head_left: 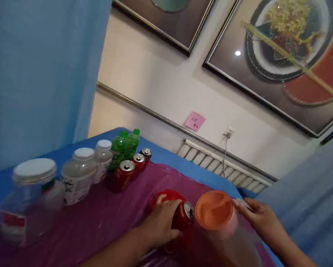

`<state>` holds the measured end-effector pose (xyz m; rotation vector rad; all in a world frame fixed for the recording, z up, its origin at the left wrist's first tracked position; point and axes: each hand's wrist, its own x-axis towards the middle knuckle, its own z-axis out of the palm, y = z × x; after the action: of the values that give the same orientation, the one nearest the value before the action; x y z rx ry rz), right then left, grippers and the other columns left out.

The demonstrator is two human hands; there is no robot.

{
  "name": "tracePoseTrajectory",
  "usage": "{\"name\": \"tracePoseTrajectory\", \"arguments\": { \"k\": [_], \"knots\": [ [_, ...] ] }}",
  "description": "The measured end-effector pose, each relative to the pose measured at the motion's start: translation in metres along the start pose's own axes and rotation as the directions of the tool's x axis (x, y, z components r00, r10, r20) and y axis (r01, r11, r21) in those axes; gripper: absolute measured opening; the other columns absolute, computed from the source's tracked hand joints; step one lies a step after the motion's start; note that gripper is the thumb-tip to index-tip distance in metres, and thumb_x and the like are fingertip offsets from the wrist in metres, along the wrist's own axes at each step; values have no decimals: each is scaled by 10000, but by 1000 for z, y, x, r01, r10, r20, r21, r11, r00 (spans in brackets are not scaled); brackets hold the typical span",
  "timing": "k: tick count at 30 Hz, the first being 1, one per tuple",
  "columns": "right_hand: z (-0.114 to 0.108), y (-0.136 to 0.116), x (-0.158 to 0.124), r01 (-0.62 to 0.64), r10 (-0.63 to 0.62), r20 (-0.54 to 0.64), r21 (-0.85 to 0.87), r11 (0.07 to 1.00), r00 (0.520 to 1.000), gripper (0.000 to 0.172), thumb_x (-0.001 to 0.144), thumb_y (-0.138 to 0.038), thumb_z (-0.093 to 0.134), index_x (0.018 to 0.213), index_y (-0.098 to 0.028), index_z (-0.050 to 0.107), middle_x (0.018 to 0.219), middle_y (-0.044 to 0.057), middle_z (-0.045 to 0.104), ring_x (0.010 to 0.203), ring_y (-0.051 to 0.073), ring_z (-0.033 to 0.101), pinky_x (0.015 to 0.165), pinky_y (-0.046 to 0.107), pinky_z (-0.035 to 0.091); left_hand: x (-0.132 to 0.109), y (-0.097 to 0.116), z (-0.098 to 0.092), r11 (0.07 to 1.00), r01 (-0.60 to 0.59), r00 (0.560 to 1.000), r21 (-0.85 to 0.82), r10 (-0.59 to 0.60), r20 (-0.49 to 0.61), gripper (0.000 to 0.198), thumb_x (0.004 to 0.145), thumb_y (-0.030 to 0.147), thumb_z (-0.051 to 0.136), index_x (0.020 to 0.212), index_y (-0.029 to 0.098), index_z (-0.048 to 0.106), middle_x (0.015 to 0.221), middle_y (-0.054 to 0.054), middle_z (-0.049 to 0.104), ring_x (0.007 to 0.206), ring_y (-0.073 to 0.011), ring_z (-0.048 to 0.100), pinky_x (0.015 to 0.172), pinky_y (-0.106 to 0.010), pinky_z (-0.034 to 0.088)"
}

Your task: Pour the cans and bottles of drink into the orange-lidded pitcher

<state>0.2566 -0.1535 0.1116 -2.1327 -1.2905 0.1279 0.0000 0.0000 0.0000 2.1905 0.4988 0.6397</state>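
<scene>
My left hand [162, 220] is wrapped round a red drink can [183, 215], its silver top tilted toward the right. Close beside that can stands a clear container with an orange top [215, 210]; its lower part is blurred. My right hand [262, 215] is closed at the container's right edge, with a pale bit at its fingertips that I cannot make out. Something red [170, 194] shows behind my left hand, mostly hidden. Further left, several red cans [124, 176] stand in a row, one with a dark rim.
Clear jars with white lids [81, 178] line the table's left side, near green bottles [123, 148]. Purple plastic sheeting [160, 174] lies over the blue tabletop [166, 154]. Behind are a radiator [205, 157], a pipe and a plugged-in socket [229, 132]. Blue curtains [38, 74] hang at both sides.
</scene>
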Motion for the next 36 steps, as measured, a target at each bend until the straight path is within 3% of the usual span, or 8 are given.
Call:
{"name": "tracePoseTrajectory", "arguments": {
  "k": [25, 36],
  "knots": [
    [1, -4, -4, -32, 32, 3, 85, 996, 999, 575, 756, -714, 609, 554, -232, 370, 597, -50, 269, 569, 116, 283, 486, 239, 290, 3, -1, 3, 999, 6, 1000, 40, -6, 14, 643, 615, 251, 846, 1200, 281, 581, 1201, -17, 696, 1209, -281, 597, 1183, -493, 156],
    [0, -1, -5, -37, 35, 19, 94, 995, 999, 544, 771, -679, 624, 556, -221, 424, 596, -50, 299, 572, 116, 300, 489, 237, 290, 3, 1, 1, 1000, 0, 1000, 31, -1, 10, 613, 611, 232, 841, 1171, 290, 598, 1147, -1, 707, 1161, -269, 617, 1155, -484, 204]
  ]
}}
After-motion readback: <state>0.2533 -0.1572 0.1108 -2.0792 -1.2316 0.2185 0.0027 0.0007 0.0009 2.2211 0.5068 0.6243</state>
